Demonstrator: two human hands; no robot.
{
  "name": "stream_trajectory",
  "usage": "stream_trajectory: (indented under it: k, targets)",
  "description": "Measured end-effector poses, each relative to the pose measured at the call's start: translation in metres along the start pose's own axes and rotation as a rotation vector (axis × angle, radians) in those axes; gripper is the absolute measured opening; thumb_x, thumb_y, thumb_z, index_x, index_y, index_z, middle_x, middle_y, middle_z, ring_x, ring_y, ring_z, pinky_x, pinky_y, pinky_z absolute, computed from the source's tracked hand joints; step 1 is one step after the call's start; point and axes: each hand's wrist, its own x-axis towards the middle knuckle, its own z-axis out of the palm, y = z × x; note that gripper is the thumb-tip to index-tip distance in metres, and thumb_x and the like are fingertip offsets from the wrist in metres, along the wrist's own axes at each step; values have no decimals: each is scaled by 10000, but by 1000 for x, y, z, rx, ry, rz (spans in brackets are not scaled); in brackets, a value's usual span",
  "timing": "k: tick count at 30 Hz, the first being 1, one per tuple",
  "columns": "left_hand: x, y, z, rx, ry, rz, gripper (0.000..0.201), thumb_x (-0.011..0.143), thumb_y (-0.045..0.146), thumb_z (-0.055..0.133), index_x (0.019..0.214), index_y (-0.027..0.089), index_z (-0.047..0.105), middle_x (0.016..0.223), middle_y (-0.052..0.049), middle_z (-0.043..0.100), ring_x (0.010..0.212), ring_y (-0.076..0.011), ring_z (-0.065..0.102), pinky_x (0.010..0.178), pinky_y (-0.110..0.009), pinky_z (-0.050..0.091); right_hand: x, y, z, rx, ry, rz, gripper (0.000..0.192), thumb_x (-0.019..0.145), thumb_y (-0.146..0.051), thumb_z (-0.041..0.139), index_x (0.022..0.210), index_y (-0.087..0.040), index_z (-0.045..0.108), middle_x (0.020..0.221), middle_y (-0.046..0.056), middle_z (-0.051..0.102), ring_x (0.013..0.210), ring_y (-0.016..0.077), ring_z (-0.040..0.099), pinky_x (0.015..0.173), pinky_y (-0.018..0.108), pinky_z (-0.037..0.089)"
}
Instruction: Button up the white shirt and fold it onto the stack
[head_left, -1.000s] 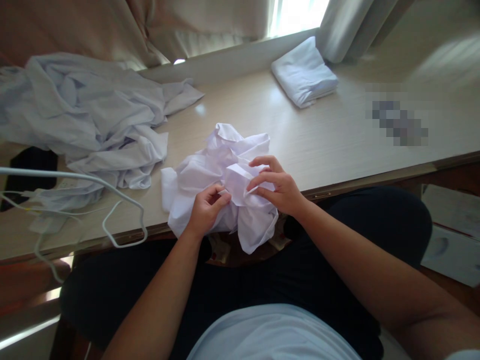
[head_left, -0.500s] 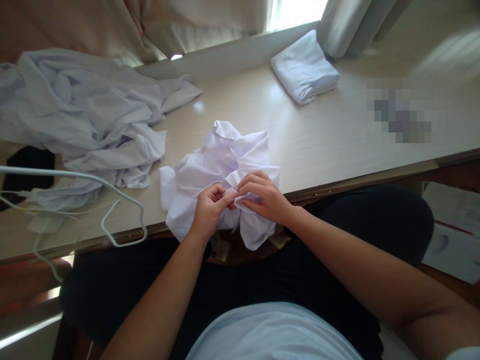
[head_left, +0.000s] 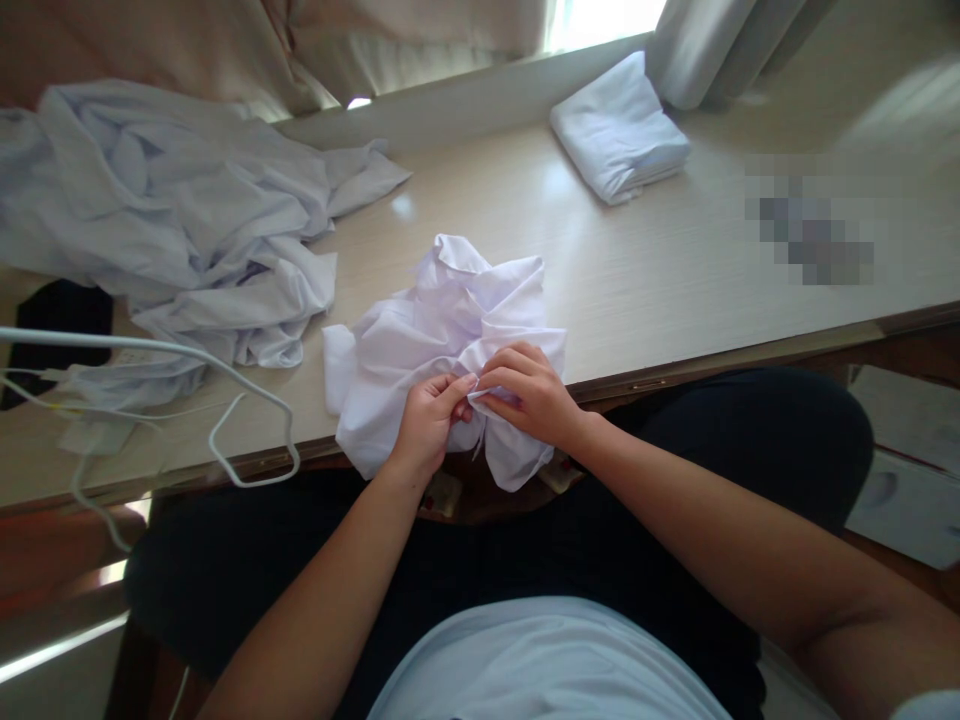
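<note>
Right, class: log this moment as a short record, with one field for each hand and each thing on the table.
left hand: pinching the crumpled white garment
right hand: pinching the same fold, fingertips meeting the left
table: pale wood
loose white clothes: heaped far left
folded white cloth: far right by the curtain
white hangers: left edge

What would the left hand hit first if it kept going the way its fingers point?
The left hand points up and right, so it would most likely meet the right hand's fingertips at the crumpled white cloth; they look nearly touching already.
</note>
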Motion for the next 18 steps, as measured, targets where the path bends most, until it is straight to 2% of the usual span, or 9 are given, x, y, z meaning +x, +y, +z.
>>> stream_trajectory:
  k: [5, 8, 18]
  targets:
    - [-2, 4, 4, -162, -30, -150, 302, 766, 366, 796, 707, 137, 608, 530, 78, 328, 497, -52, 379, 517, -193, 357, -1, 0, 1, -46, 19, -9, 104, 943, -306, 640, 1027, -267, 687, 988, 37, 684, 972, 221, 577, 896, 409, 427]
    - [-2, 4, 3, -211, -57, -196, 277, 778, 363, 788, 759, 137, 627, 533, 85, 295, 500, -54, 361, 517, -188, 357, -1, 0, 1, -68, 28, 0, 101, 936, -310, 651, 1011, -260, 697, 977, 36, 688, 965, 219, 578, 891, 404, 427]
    - [2, -6, -2, -58, -96, 14, 349, 823, 420, 741, 680, 147, 578, 598, 28, 471, 576, -81, 479, 581, -222, 405, 0, 6, 0, -86, 12, 87, 97, 925, -311, 657, 957, -247, 722, 958, 44, 692, 959, 233, 574, 898, 414, 425]
